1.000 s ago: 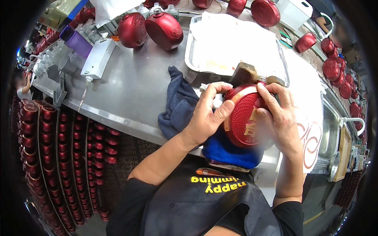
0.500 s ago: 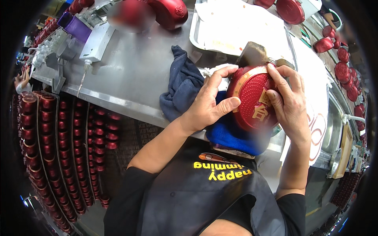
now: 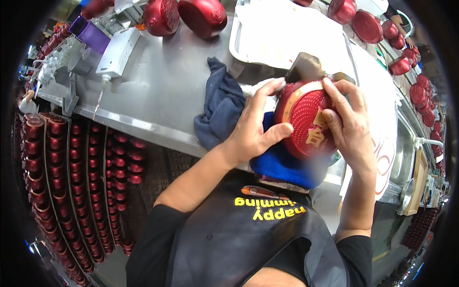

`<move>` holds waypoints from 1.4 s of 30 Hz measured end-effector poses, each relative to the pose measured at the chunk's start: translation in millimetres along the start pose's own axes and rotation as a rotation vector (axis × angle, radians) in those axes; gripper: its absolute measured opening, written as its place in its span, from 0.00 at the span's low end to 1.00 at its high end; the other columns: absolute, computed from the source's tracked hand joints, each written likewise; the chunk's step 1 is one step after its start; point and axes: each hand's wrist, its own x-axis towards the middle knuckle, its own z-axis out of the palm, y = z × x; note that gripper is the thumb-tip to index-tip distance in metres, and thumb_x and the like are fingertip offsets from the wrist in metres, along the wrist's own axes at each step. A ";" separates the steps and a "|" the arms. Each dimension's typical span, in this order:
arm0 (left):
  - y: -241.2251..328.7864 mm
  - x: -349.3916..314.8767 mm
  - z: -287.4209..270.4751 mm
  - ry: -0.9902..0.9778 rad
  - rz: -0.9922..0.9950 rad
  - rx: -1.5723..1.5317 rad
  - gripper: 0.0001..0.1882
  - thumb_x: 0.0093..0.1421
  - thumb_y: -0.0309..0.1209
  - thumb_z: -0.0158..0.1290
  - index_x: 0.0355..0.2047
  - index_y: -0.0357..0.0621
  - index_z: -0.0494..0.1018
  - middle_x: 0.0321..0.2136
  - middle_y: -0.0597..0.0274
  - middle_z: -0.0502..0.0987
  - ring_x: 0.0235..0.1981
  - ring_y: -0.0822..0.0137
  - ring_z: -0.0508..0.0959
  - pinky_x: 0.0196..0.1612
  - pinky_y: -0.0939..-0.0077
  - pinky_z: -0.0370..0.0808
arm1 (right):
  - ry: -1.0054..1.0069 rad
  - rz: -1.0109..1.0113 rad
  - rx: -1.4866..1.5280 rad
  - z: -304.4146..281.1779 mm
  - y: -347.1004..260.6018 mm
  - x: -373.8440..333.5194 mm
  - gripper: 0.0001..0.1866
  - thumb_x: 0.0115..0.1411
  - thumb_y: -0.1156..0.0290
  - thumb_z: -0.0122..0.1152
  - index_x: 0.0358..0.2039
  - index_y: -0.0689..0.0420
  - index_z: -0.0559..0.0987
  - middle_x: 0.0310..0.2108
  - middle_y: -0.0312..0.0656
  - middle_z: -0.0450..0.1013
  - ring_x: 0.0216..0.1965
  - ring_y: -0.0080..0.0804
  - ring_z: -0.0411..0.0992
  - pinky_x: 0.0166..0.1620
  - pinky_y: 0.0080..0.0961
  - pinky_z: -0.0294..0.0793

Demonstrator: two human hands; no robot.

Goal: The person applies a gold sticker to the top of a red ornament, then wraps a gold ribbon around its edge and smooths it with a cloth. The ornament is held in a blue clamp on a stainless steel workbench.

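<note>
A round dark-red bottle (image 3: pixel 302 125) with a dotted face, raised gold characters and a curved gold band (image 3: pixel 300 93) rests on a bright blue cloth pad (image 3: pixel 282 165) close to my body. My left hand (image 3: pixel 256 122) grips its left side, thumb at the front edge and fingertips at the far rim. From the right, my right hand (image 3: pixel 351 117) closes on it, index finger on the end of the gold band and thumb near the characters. The underside of the bottle is hidden. A dark navy cloth (image 3: pixel 220 105) lies crumpled beside my left hand.
A tray with white sheets (image 3: pixel 272 33) lies beyond the bottle, near a brownish block (image 3: pixel 305 66). Two red bottles (image 3: pixel 203 18) stand at the far left by a white box (image 3: pixel 118 50). More red pieces (image 3: pixel 367 26) line the right. Racks of red pieces (image 3: pixel 57 162) stand left.
The red pieces along the right side have shifted toward the near right. Both hands stay on the bottle, nearly still, with the left fingers slightly moved.
</note>
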 end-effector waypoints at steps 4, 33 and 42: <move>17.7 -1.9 -6.6 0.020 0.343 0.447 0.45 0.69 0.65 0.45 0.69 0.37 0.64 0.64 0.42 0.70 0.65 0.43 0.60 0.69 0.52 0.54 | -0.031 0.084 0.204 -8.8 5.4 -7.2 0.29 0.65 0.68 0.65 0.67 0.57 0.72 0.55 0.52 0.70 0.56 0.53 0.71 0.59 0.41 0.71; 59.9 115.3 9.7 -0.521 0.570 0.905 0.36 0.65 0.64 0.50 0.57 0.48 0.80 0.50 0.54 0.80 0.58 0.48 0.69 0.66 0.53 0.57 | 0.185 0.373 0.532 7.6 27.6 -83.6 0.13 0.62 0.71 0.68 0.44 0.64 0.80 0.53 0.51 0.70 0.54 0.45 0.71 0.57 0.37 0.72; 59.3 118.6 12.0 -0.561 0.552 0.881 0.36 0.65 0.64 0.51 0.57 0.48 0.80 0.51 0.54 0.80 0.58 0.48 0.69 0.66 0.53 0.58 | 0.070 0.597 1.067 -6.8 21.5 -92.2 0.05 0.65 0.74 0.60 0.31 0.58 0.76 0.52 0.43 0.67 0.57 0.29 0.65 0.58 0.27 0.66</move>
